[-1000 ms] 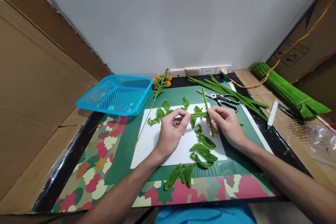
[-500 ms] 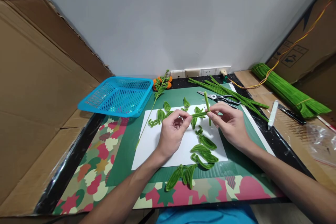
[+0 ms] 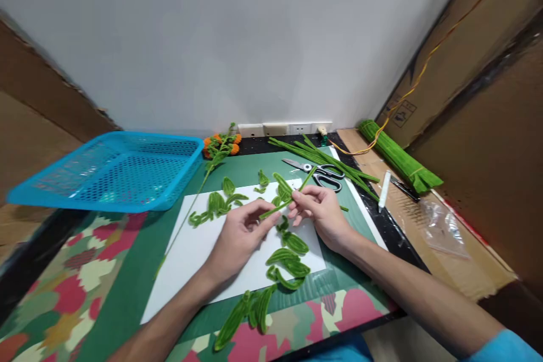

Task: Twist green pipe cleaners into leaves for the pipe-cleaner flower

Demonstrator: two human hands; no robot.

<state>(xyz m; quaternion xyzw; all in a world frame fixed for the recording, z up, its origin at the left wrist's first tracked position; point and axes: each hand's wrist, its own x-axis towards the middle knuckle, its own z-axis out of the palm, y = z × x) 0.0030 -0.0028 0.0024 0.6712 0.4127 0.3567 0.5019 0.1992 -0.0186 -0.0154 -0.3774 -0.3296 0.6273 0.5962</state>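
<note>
Over the white paper [image 3: 203,254], my left hand [image 3: 241,235] pinches one end of a green pipe cleaner [image 3: 276,209] between thumb and fingertips. My right hand [image 3: 324,215] grips the same piece farther along, where another green length sticks up at a slant. A short green end also pokes out on the right of that hand. Several finished leaves of looped green pipe cleaner lie around the hands, among them a leaf [image 3: 296,242] just below the right one and a leaf cluster [image 3: 216,203] left of the fingers. How the held lengths join is hidden by my fingertips.
Scissors [image 3: 307,167] and loose green pipe cleaners [image 3: 322,155] lie at the back of the green mat [image 3: 139,260]. A blue basket [image 3: 169,198] stands left, beside an orange-flowered stem [image 3: 218,153]. To the right are a white-handled tool [image 3: 384,192] and a thick pipe cleaner bundle [image 3: 399,155].
The view has swung right, so the table's things appear farther left. The held pipe cleaners, crossed nearly at right angles before, now slant; both hands keep hold.
</note>
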